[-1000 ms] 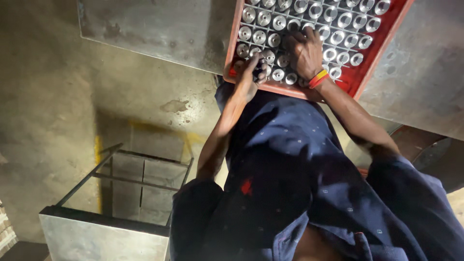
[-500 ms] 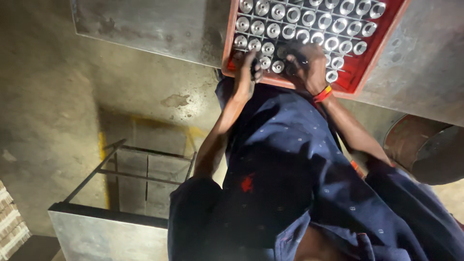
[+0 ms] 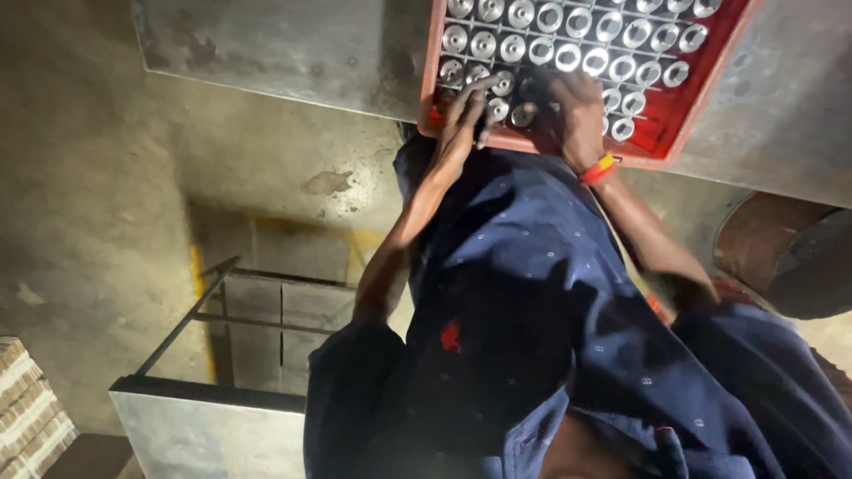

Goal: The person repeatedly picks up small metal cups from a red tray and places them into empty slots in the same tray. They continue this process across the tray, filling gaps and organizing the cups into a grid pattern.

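A red tray [image 3: 701, 93] lies on a grey metal table [image 3: 293, 53] and holds rows of several shiny metal cylinders [image 3: 568, 58]. My left hand [image 3: 461, 120] rests at the tray's near left corner, with its fingers spread over the nearest cylinders. My right hand [image 3: 577, 111], with a red and yellow band at the wrist, is curled over the cylinders beside it. Its fingertips are hidden among the pieces. Both arms reach out from my dark blue dotted shirt [image 3: 532, 337].
Below the table, a metal frame box [image 3: 213, 399] stands on the concrete floor [image 3: 80, 195], next to a yellow floor line. A round rusty drum [image 3: 781, 257] sits at the right. A stack of pale blocks [image 3: 27, 399] is at the lower left.
The view has tilted, so the tray sits higher in the frame. Both hands stay at the tray's near rows, and my left fingers have spread further over the cylinders.
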Action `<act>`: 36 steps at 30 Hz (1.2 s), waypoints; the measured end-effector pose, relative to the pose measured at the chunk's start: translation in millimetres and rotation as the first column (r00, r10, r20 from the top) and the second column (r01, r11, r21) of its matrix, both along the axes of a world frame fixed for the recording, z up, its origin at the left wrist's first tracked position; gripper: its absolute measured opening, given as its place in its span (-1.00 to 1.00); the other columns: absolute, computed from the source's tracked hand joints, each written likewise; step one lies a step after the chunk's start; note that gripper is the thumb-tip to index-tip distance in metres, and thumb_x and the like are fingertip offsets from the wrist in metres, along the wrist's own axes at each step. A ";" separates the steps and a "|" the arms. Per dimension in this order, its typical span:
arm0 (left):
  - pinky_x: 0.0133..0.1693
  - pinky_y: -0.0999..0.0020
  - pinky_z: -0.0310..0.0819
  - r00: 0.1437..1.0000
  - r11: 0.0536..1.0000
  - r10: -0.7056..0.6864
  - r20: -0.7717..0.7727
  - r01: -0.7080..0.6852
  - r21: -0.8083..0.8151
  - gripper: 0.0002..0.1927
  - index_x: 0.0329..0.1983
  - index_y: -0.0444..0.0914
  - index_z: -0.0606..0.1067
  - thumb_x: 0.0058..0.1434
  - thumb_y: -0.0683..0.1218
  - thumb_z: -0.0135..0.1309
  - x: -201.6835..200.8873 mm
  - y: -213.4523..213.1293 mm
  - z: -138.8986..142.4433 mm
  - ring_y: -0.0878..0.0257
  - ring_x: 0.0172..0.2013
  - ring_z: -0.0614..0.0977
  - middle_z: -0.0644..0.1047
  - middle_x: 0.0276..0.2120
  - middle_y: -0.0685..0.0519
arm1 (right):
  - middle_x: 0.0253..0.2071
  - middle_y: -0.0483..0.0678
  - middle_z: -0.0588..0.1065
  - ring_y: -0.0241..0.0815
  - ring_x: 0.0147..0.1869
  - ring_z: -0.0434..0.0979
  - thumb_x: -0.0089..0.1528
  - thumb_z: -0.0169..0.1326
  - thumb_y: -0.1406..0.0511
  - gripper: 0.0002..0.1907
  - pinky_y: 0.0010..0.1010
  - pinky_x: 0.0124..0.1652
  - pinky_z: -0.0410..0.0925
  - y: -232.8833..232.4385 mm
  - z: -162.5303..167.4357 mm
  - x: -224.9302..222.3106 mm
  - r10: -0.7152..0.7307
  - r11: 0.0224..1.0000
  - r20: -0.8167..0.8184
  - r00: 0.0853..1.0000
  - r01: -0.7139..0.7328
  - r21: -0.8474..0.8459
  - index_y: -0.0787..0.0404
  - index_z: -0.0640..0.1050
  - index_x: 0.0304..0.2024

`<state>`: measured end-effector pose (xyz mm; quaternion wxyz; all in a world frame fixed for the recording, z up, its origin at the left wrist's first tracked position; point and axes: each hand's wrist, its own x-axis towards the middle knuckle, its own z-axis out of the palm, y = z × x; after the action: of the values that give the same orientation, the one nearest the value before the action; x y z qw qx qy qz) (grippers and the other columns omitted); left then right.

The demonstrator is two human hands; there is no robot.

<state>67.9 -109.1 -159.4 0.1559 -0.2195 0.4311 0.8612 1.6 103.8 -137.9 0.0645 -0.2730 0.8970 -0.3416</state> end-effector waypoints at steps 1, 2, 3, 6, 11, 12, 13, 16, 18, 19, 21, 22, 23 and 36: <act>-0.54 0.57 0.14 0.998 0.997 -0.064 -0.007 0.063 -0.048 -0.49 0.36 -0.20 0.40 0.45 0.12 0.02 -0.6 -0.5 5.9 0.48 -0.56 0.32 0.38 -0.48 0.20 | -0.07 0.16 0.58 0.13 0.00 0.55 0.19 0.36 0.26 -0.56 -0.13 0.00 0.35 0.7 3.3 6.4 -0.068 0.995 0.100 0.993 0.075 -0.069 0.34 0.61 0.06; -0.57 0.58 0.10 0.991 0.987 -0.130 -0.012 0.128 -0.095 -0.48 0.38 -0.19 0.37 0.43 0.10 0.06 -1.2 0.1 11.1 0.50 -0.57 0.29 0.37 -0.49 0.20 | -0.04 0.15 0.60 0.10 0.02 0.59 0.27 0.38 0.27 -0.60 -0.16 0.04 0.39 -0.1 5.0 13.2 -0.130 0.979 0.202 0.971 0.158 -0.128 0.33 0.61 0.09; -0.58 0.58 0.09 0.980 0.978 -0.197 -0.007 0.196 -0.065 -0.48 0.38 -0.17 0.35 0.41 0.08 0.07 -1.3 1.9 15.2 0.50 -0.58 0.29 0.38 -0.50 0.20 | -0.07 0.14 0.60 0.06 -0.02 0.60 0.29 0.35 0.27 -0.63 -0.20 0.04 0.40 -1.5 5.2 20.0 -0.083 0.958 0.387 0.918 0.181 -0.222 0.33 0.61 0.08; -0.61 0.59 0.07 0.964 0.965 -0.262 0.038 0.261 0.035 -0.51 0.34 -0.15 0.34 0.40 0.05 0.07 -2.8 8.7 21.4 0.50 -0.61 0.28 0.38 -0.49 0.20 | -0.14 0.11 0.62 -0.06 -0.08 0.62 0.33 0.29 0.26 -0.70 -0.32 0.01 0.43 -5.7 2.5 33.1 -0.008 0.882 0.681 0.732 0.325 -0.340 0.31 0.62 0.03; -0.43 0.36 0.36 0.839 0.830 0.102 0.534 -0.368 0.420 -0.65 0.16 -0.38 0.31 0.46 -0.04 -0.15 -7.7 3.4 16.3 0.18 -0.47 0.52 0.49 -0.33 -0.08 | -0.04 0.07 0.62 -0.10 -0.01 0.65 0.41 0.22 0.30 -0.77 -0.33 0.02 0.43 9.9 8.1 28.4 -0.254 0.929 0.421 0.871 0.340 -0.143 0.30 0.61 0.07; -0.43 0.39 0.35 0.846 0.840 0.112 0.521 -0.361 0.406 -0.68 0.14 -0.35 0.34 0.45 -0.05 -0.15 -6.8 -0.2 14.6 0.22 -0.46 0.51 0.48 -0.32 -0.05 | -0.07 0.07 0.62 -0.03 -0.04 0.61 0.34 0.25 0.33 -0.77 -0.26 0.00 0.41 15.1 10.7 26.0 -0.162 0.976 0.275 0.948 0.195 -0.098 0.29 0.63 0.02; -0.43 0.42 0.34 0.852 0.848 0.123 0.508 -0.356 0.392 -0.71 0.12 -0.31 0.37 0.44 -0.07 -0.16 -5.2 -4.1 12.7 0.25 -0.45 0.51 0.48 -0.31 -0.02 | -0.10 0.07 0.61 0.04 -0.07 0.57 0.27 0.27 0.36 -0.77 -0.19 -0.02 0.38 19.1 12.7 24.3 -0.048 0.998 0.130 0.990 0.052 -0.030 0.29 0.64 -0.03; -0.54 0.50 0.15 0.958 0.911 0.133 0.254 -0.219 0.350 -0.82 -0.05 -0.21 0.44 0.48 -0.01 -0.06 3.1 -10.8 6.1 0.39 -0.57 0.38 0.45 -0.38 0.10 | -0.01 0.07 0.60 0.10 -0.04 0.52 0.15 0.24 0.42 -0.67 -0.14 -0.01 0.37 20.1 11.6 21.3 0.110 0.992 0.011 0.994 -0.110 0.059 0.24 0.65 -0.01; -0.61 0.52 0.05 0.983 0.935 0.138 0.124 -0.171 0.310 -0.79 -0.15 -0.16 0.44 0.51 0.05 -0.02 7.3 -10.4 0.6 0.44 -0.65 0.30 0.40 -0.46 0.16 | 0.04 0.08 0.59 0.12 0.01 0.51 0.11 0.20 0.42 -0.61 -0.15 0.01 0.38 13.4 6.1 19.3 0.138 0.983 -0.021 0.990 -0.135 0.126 0.22 0.63 0.02; -0.64 0.53 0.04 0.981 0.937 0.148 0.126 -0.180 0.298 -0.77 -0.19 -0.15 0.42 0.52 0.07 -0.02 8.3 -9.0 -2.2 0.44 -0.67 0.28 0.37 -0.49 0.18 | 0.03 0.09 0.58 0.14 0.03 0.51 0.10 0.20 0.41 -0.60 -0.13 0.02 0.38 8.9 3.0 17.5 0.153 0.971 -0.055 0.987 -0.140 0.192 0.22 0.62 0.03; -0.65 0.51 0.05 0.967 0.933 0.163 0.197 -0.216 0.288 -0.71 -0.22 -0.16 0.39 0.53 0.11 -0.04 7.8 -6.7 -6.6 0.42 -0.68 0.29 0.35 -0.53 0.16 | 0.04 0.11 0.58 0.17 0.07 0.50 0.08 0.18 0.40 -0.56 -0.13 0.04 0.38 2.6 -0.2 11.6 0.180 0.952 -0.103 0.978 -0.147 0.268 0.23 0.61 0.05; -0.63 0.50 0.06 0.951 0.925 0.167 0.262 -0.243 0.293 -0.67 -0.22 -0.18 0.37 0.53 0.13 -0.05 6.9 -5.6 -7.7 0.40 -0.67 0.30 0.37 -0.52 0.13 | 0.06 0.12 0.58 0.18 0.09 0.50 0.08 0.17 0.41 -0.54 -0.14 0.05 0.38 1.7 0.6 7.7 0.190 0.947 -0.121 0.974 -0.150 0.285 0.23 0.61 0.07; -0.62 0.49 0.08 0.933 0.917 0.168 0.319 -0.267 0.297 -0.64 -0.22 -0.20 0.35 0.53 0.16 -0.06 5.1 -4.9 -8.0 0.38 -0.66 0.32 0.39 -0.51 0.09 | 0.09 0.14 0.59 0.19 0.12 0.50 0.08 0.15 0.41 -0.52 -0.14 0.07 0.38 1.7 3.0 4.1 0.200 0.941 -0.144 0.969 -0.150 0.302 0.24 0.61 0.09; -0.46 0.51 0.16 0.994 0.964 -0.106 -0.022 0.108 0.243 -0.44 0.49 -0.24 0.30 0.56 0.14 -0.05 13.8 -0.2 14.2 0.40 -0.50 0.31 0.37 -0.41 0.13 | -0.07 -0.06 0.66 -0.28 -0.04 0.60 0.38 0.28 0.28 -0.74 -0.40 -0.01 0.45 -9.3 23.7 22.4 -0.064 0.929 0.623 0.779 0.275 -0.248 0.27 0.66 0.07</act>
<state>81.7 -109.3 -145.1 0.2259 -0.1711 0.3340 0.8990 24.0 94.5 -114.2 0.2702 -0.0731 0.7810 -0.5583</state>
